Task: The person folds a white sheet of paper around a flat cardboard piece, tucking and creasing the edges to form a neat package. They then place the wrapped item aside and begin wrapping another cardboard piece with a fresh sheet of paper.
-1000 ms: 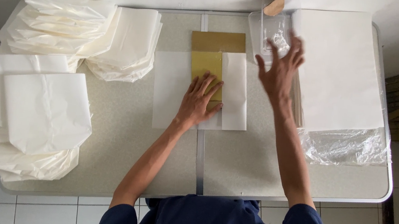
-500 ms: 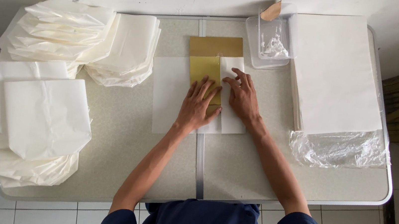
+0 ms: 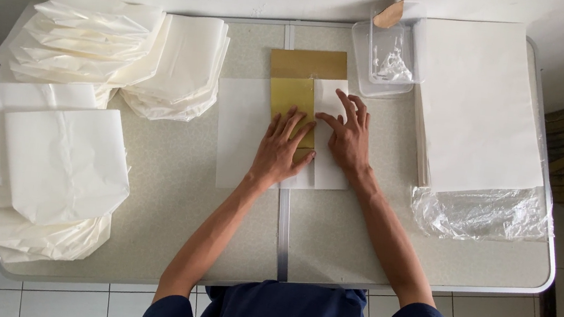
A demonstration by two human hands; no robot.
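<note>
Both hands are flat down in the middle of the frame, working a white sheet (image 3: 243, 129) that's wrapped over a gold card (image 3: 298, 82). The left hand (image 3: 283, 148) is pressed palm-down with open fingers on the card where the sheet meets it, not gripping anything, just pinning. The right hand (image 3: 346, 139) is the same deal: open, fingers spread, pushing the folded-over flap (image 3: 326, 171) flat, index finger at the flap's edge.

If you're doing this kind of fold, my take: keep the left hand as the anchor so the card doesn't slide, and run the right fingertips along the crease from the middle outward, so the fold comes out tight against the card's edge rather than puffy. The paper looks thin, so light pressure is probably enough, and dragging too hard could wrinkle it.

Around it on the table (image 3: 328, 249): a thick stack of fresh sheets (image 3: 478, 110) at upper right with loose plastic wrap (image 3: 481, 213) just below it, and a clear tub (image 3: 385, 60) with a brown tab-like thing (image 3: 389, 15) sticking out of it, just above the right hand. Over on the left, heaps of finished folded bags (image 3: 97, 38) at upper left and more bags (image 3: 59, 161) at lower left. Keeping the tub that close looks handy.
</note>
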